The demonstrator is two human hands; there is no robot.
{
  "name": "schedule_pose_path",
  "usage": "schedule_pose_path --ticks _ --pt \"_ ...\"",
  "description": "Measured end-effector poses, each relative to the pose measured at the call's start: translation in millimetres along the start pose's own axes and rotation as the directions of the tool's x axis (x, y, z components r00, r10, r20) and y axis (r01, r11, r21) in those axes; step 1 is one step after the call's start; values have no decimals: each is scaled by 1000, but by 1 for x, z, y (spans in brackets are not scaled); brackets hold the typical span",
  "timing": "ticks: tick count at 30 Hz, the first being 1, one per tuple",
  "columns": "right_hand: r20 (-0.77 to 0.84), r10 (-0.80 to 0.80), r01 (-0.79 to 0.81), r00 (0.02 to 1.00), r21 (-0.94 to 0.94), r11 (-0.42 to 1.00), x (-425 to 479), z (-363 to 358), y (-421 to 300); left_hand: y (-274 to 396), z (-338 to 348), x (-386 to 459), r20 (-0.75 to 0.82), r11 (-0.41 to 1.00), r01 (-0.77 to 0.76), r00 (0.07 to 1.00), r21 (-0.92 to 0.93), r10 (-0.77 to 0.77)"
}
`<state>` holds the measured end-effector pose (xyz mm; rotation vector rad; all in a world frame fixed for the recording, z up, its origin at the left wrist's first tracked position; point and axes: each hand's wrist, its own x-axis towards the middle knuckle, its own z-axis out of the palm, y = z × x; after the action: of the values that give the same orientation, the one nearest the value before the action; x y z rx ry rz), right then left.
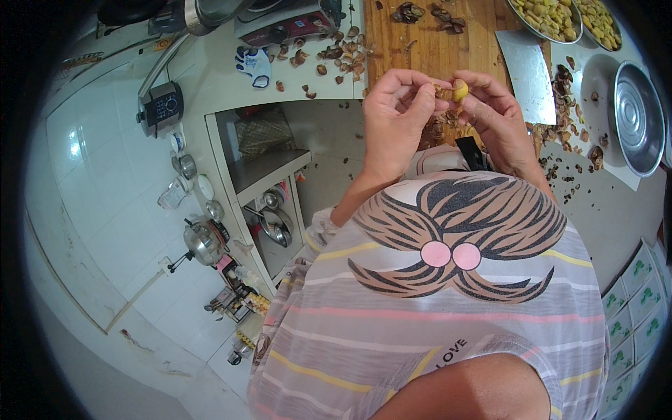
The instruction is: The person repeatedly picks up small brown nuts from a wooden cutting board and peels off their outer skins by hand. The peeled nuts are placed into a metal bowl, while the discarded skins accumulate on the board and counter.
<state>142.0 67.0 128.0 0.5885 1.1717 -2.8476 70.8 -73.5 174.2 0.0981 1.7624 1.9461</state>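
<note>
In front of my chest, over a wooden board [388, 42], both hands meet at one peeled yellow chestnut [461, 90]. My right hand [493, 113] pinches the nut between thumb and fingers. Thumb and forefinger of my left hand [395, 113] grip a strip of brown chestnut peel [444, 93], which reaches up to the nut; whether it is still attached cannot be seen. Bits of brown shell [437, 131] lie under the hands. A broad metal blade [530, 79], like a cleaver's, lies flat to the right of my right hand.
Two metal bowls of yellow chestnuts [546, 18] [604, 23] stand at the far right, above a shiny metal basin [638, 118]. Shells [352, 52] litter the white counter, near a blue-and-white glove [254, 65] and a stove [289, 23]. More scraps [564, 173] dot the floor.
</note>
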Motion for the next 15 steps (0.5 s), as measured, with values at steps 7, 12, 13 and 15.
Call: schedule_pose_path --ticks 7,12,13,15 --pt "37 42 -41 998 -22 999 0 -4 3 -1 0 -1 -1 1000 23 1000 5 -23" --pt "150 81 -99 985 117 988 4 -10 5 -1 -2 -1 -5 997 39 999 -74 -39" --pt "167 91 -114 982 134 985 5 -11 6 0 -2 -1 -20 996 36 999 -81 -38" --pt "194 114 -147 974 165 975 7 -12 6 -1 -3 -1 -52 995 33 998 -90 -37"
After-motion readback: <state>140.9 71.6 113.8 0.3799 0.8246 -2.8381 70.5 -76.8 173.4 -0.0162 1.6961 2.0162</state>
